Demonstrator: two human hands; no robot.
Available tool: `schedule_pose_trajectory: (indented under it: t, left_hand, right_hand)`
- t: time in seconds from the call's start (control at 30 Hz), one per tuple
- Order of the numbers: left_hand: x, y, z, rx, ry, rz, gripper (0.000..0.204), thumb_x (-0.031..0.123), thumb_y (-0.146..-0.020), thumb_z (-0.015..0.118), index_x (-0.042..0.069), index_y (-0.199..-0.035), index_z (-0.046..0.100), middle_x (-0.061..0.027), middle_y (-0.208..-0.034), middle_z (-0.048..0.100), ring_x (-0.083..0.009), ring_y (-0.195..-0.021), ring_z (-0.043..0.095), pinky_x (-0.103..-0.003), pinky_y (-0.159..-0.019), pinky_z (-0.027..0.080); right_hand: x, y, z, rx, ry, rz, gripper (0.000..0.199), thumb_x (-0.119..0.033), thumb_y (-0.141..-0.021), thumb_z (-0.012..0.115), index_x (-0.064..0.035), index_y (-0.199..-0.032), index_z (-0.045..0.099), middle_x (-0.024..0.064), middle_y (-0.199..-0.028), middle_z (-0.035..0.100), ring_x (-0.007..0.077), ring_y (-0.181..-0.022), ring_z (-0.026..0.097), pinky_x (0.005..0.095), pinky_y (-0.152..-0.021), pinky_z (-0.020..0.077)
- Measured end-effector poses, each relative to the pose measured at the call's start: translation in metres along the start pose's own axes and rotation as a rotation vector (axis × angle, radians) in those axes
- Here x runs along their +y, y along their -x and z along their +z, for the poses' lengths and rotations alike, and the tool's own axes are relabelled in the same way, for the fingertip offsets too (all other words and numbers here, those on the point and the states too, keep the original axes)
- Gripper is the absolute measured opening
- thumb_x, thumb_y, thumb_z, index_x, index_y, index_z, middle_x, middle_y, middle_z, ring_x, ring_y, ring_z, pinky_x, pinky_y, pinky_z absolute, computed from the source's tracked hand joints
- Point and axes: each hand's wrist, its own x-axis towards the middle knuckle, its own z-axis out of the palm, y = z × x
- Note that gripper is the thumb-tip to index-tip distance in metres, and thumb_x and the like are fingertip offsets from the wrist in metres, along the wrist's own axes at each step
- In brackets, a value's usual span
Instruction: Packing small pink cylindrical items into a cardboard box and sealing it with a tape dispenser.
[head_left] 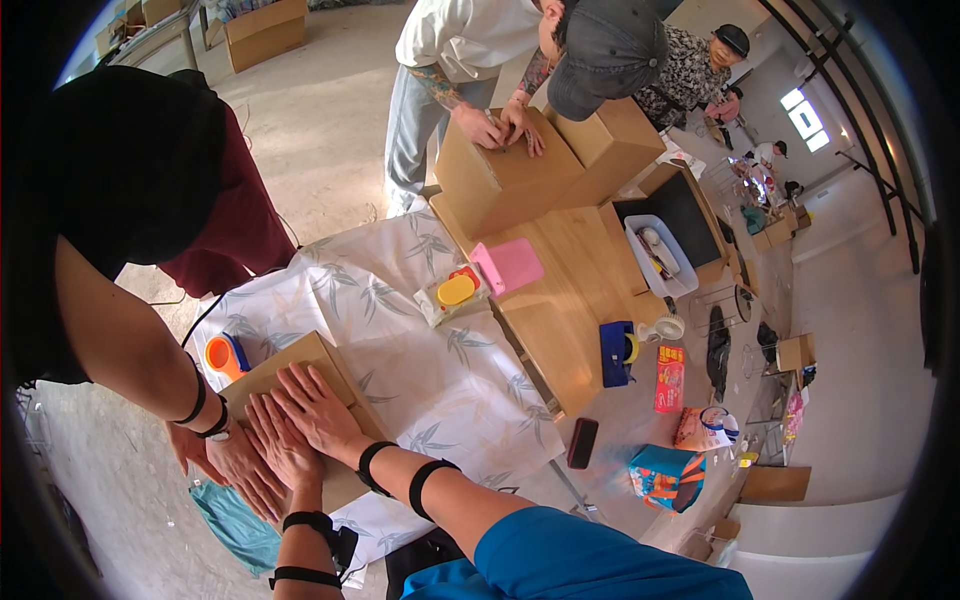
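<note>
A cardboard box (pixel 352 376) lies on the white leaf-patterned tablecloth (pixel 330 280). My right hand (pixel 318 412) rests flat on its top, with the fingers stretched out. Beside it my left hand (pixel 283 440) also lies flat on the box, fingers straight. A co-worker's hand (pixel 240 463) presses on the box close to my left hand; that person's other hand (pixel 190 447) is at the box's left edge. An orange and blue tape dispenser (pixel 226 355) stands on the cloth just beyond the box. Neither of my hands holds anything.
A wipes pack with a yellow lid (pixel 455 291) and a pink plastic piece (pixel 510 265) lie farther along. At a wooden table (pixel 560 330) another person bends over a large carton (pixel 510 170). A white bin (pixel 662 258) and a phone (pixel 582 443) are to the right.
</note>
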Motion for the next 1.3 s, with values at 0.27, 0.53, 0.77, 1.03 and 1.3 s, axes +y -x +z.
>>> schedule_pose_trajectory:
  t: [0.27, 0.53, 0.77, 1.03, 1.3]
  left_hand:
    - [0.002, 0.001, -0.001, -0.013, -0.007, -0.010, 0.058, 0.029, -0.099, 0.038, 0.010, -0.153, 0.028, -0.0088, -0.162, 0.020, -0.0274, -0.150, 0.016, -0.047, -0.120, 0.013]
    - [-0.004, 0.006, 0.011, 0.025, 0.278, 0.029, 0.055, 0.025, -0.097, 0.038, 0.008, -0.149, 0.037, -0.0135, -0.158, 0.029, -0.0311, -0.147, 0.023, -0.042, -0.121, 0.015]
    - [0.001, 0.002, -0.005, 0.001, 0.082, -0.078, 0.055, 0.026, -0.097, 0.042, 0.010, -0.149, 0.036, -0.0113, -0.159, 0.025, -0.0268, -0.149, 0.018, -0.047, -0.120, 0.012]
    - [0.010, 0.000, -0.004, -0.044, 0.063, -0.048, 0.058, 0.025, -0.096, 0.041, 0.011, -0.151, 0.031, -0.0101, -0.161, 0.021, -0.0280, -0.149, 0.017, -0.047, -0.120, 0.013]
    - [-0.009, 0.004, -0.002, -0.035, 0.024, -0.042, 0.057, 0.026, -0.097, 0.036, 0.012, -0.152, 0.030, -0.0096, -0.161, 0.020, -0.0278, -0.150, 0.014, -0.048, -0.120, 0.012]
  right_hand:
    - [-0.001, 0.001, 0.001, 0.025, -0.038, 0.007, 0.049, -0.026, -0.092, 0.048, -0.0060, -0.137, 0.050, 0.0192, -0.155, 0.031, 0.0370, -0.146, 0.022, 0.0509, -0.120, 0.0125]
    - [0.009, -0.002, -0.013, 0.155, -0.157, -0.051, 0.038, -0.015, -0.090, 0.052, -0.0070, -0.126, 0.058, 0.0196, -0.141, 0.048, 0.0408, -0.133, 0.041, 0.0574, -0.112, 0.0269]
    - [0.003, -0.001, 0.006, 0.055, 0.020, -0.068, 0.045, -0.020, -0.091, 0.052, -0.0097, -0.135, 0.054, 0.0149, -0.149, 0.042, 0.0347, -0.141, 0.033, 0.0521, -0.117, 0.0223]
    - [0.011, 0.000, -0.003, 0.047, 0.028, -0.048, 0.046, -0.017, -0.090, 0.056, -0.0102, -0.136, 0.052, 0.0152, -0.148, 0.043, 0.0361, -0.140, 0.034, 0.0531, -0.116, 0.0235]
    - [-0.003, -0.003, 0.005, 0.112, -0.108, -0.067, 0.046, -0.018, -0.088, 0.052, -0.0034, -0.132, 0.053, 0.0205, -0.147, 0.041, 0.0398, -0.141, 0.032, 0.0549, -0.116, 0.0217]
